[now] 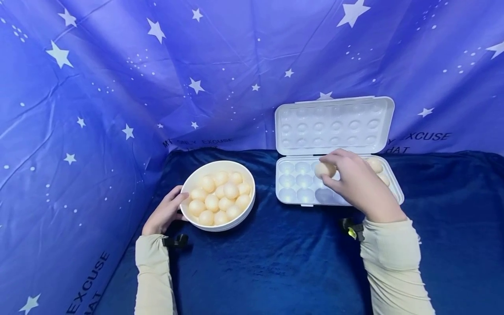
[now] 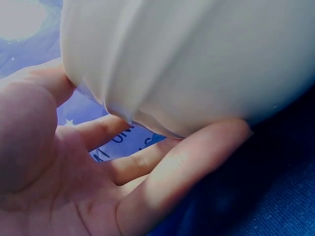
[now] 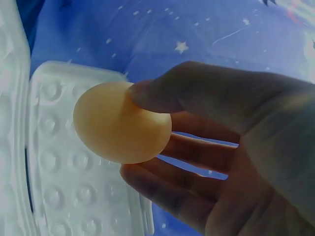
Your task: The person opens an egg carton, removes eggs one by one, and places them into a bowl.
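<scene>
In the head view my right hand [image 1: 352,181] pinches a pale egg [image 1: 324,169] over the middle of an open white egg carton [image 1: 309,204]. The right wrist view shows that egg [image 3: 120,123] between the thumb and the fingers. A few eggs [image 1: 375,165] sit in the carton's right end, partly behind the hand; the hollows at the left hold none. My left hand [image 1: 167,211] grips the left side of a white bowl [image 1: 252,210] heaped with several eggs [image 1: 211,202]. Its thumb lies at the rim, and in the left wrist view fingers [image 2: 197,152] press the bowl's outer wall [image 2: 197,59] from below.
The carton's dimpled lid [image 1: 334,124] stands raised at the back, close to a blue star-printed curtain [image 1: 236,57]. Dark blue cloth [image 1: 267,262] covers the table. The curtain also runs along the left side. A black wrist strap [image 1: 177,241] shows on the left sleeve.
</scene>
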A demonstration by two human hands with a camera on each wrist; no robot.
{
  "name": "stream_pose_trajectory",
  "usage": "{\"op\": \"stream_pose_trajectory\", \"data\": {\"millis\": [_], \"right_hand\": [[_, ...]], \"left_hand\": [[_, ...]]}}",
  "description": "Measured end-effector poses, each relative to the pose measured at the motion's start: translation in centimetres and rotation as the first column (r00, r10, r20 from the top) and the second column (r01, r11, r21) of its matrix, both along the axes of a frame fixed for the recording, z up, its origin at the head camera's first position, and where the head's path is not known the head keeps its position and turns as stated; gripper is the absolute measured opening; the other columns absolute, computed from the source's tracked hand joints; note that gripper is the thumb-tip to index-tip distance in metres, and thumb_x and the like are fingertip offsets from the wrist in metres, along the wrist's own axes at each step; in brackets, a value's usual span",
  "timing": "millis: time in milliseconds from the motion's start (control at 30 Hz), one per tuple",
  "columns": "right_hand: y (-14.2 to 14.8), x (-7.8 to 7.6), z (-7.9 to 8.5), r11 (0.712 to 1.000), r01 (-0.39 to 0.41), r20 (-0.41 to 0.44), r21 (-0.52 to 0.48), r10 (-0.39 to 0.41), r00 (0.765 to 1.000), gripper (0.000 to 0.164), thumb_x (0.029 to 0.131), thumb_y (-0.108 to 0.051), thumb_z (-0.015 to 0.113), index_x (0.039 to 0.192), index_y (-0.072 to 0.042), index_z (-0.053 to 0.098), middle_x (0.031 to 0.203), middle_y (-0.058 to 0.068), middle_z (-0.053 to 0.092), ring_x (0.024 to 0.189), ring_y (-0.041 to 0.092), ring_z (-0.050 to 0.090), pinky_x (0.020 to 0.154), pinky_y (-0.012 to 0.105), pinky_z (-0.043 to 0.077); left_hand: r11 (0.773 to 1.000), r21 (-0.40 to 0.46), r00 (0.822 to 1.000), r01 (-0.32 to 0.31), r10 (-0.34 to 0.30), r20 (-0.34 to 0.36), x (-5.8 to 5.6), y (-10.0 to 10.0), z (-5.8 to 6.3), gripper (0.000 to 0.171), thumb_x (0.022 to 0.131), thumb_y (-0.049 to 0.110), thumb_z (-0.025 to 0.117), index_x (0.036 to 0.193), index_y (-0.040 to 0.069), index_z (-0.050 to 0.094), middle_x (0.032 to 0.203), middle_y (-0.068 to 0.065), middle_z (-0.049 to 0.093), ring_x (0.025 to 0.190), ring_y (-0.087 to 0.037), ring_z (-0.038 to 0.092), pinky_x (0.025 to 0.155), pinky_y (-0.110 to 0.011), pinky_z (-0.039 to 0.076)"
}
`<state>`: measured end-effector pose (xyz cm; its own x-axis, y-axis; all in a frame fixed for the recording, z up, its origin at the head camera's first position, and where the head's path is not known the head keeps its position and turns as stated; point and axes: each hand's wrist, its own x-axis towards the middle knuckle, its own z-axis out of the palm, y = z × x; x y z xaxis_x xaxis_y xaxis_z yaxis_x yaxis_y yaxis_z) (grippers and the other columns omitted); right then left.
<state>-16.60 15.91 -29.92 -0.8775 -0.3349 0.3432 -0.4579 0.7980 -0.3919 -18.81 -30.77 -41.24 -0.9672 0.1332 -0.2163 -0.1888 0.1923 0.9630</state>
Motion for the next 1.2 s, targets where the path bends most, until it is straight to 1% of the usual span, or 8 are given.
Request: {"op": "stream_pose_trajectory", "data": {"millis": [200,333,400,600,733,833,1033,1200], "right_hand": [[-2.5,0.1,0.6,0.998,-0.032,0.032,-0.061,0.034,0.999,0.033,0.089,-0.009,0.069,0.118,0.006,0.066,0.114,0.021,0.066,0.104,0.036,0.061,0.089,0.053,0.049],[-4.1,0.2,0.3,0.989,-0.09,0.017,-0.12,0.093,0.996,0.033,0.088,-0.007,0.07,0.119,0.005,0.066,0.115,0.019,0.066,0.106,0.035,0.061,0.093,0.052,0.048],[-5.1,0.2,0.0,0.983,-0.124,-0.001,-0.135,0.125,0.992,0.032,0.087,-0.005,0.071,0.117,0.004,0.067,0.115,0.018,0.066,0.107,0.034,0.061,0.095,0.05,0.049],[-8.1,-0.2,-1.3,0.964,-0.215,-0.001,-0.153,0.218,0.976,0.029,0.087,-0.007,0.071,0.115,0.002,0.068,0.116,0.014,0.065,0.11,0.03,0.06,0.098,0.046,0.049],[-9.5,-0.4,-1.8,0.957,-0.255,-0.008,-0.142,0.256,0.967,0.031,0.087,-0.009,0.071,0.117,0.001,0.068,0.116,0.012,0.065,0.11,0.028,0.059,0.099,0.043,0.049],[-10.7,-0.5,-2.3,0.95,-0.278,-0.019,-0.138,0.279,0.96,0.031,0.088,-0.01,0.071,0.118,-0.001,0.068,0.117,0.009,0.066,0.11,0.026,0.059,0.098,0.041,0.05],[-13.2,-0.7,-3.8,0.933,-0.336,-0.069,-0.133,0.329,0.942,0.028,0.092,-0.014,0.069,0.119,-0.006,0.067,0.119,0.007,0.065,0.113,0.023,0.058,0.099,0.039,0.049],[-15.2,-0.7,-5.3,0.916,-0.381,-0.111,-0.127,0.369,0.923,0.027,0.093,-0.014,0.068,0.12,-0.009,0.067,0.122,0.006,0.063,0.114,0.022,0.059,0.1,0.038,0.049]], "left_hand": [[1.0,0.007,1.0,-0.009,0.009,-0.001,-0.2,0.1,-0.1,0.039,0.104,0.02,0.043,0.138,0.0,0.037,0.104,-0.004,0.059,0.083,-0.014,0.068,0.063,-0.04,0.06],[1.0,0.026,1.0,-0.014,0.014,0.009,-0.4,0.2,-0.4,0.039,0.104,0.018,0.045,0.138,0.001,0.039,0.104,-0.004,0.061,0.083,-0.015,0.068,0.063,-0.04,0.061],[0.999,0.032,1.0,-0.022,0.022,0.014,-0.6,0.2,-0.4,0.038,0.103,0.018,0.046,0.137,0.002,0.041,0.104,-0.004,0.061,0.083,-0.016,0.069,0.063,-0.04,0.061],[0.999,0.027,0.999,-0.036,0.036,0.019,-0.6,-0.1,-0.3,0.036,0.102,0.015,0.046,0.136,0.004,0.042,0.105,-0.004,0.06,0.083,-0.016,0.069,0.063,-0.041,0.061],[0.999,0.018,0.999,-0.037,0.037,0.017,-0.5,-0.1,-0.1,0.04,0.1,0.014,0.045,0.138,0.001,0.039,0.103,-0.004,0.061,0.082,-0.015,0.068,0.063,-0.04,0.061],[0.999,0.014,0.999,-0.041,0.041,0.014,-0.5,-0.1,0.0,0.041,0.1,0.013,0.046,0.138,0.001,0.039,0.102,-0.004,0.061,0.081,-0.015,0.068,0.061,-0.039,0.061],[0.999,0.021,0.999,-0.05,0.05,0.009,-0.5,0.0,0.0,0.035,0.1,0.013,0.047,0.134,0.004,0.044,0.101,-0.004,0.062,0.08,-0.015,0.068,0.06,-0.039,0.06],[0.999,0.024,0.999,-0.048,0.048,0.013,-0.4,-0.1,0.0,0.038,0.1,0.013,0.046,0.136,0.002,0.041,0.102,-0.004,0.061,0.08,-0.015,0.068,0.06,-0.039,0.06]]}}
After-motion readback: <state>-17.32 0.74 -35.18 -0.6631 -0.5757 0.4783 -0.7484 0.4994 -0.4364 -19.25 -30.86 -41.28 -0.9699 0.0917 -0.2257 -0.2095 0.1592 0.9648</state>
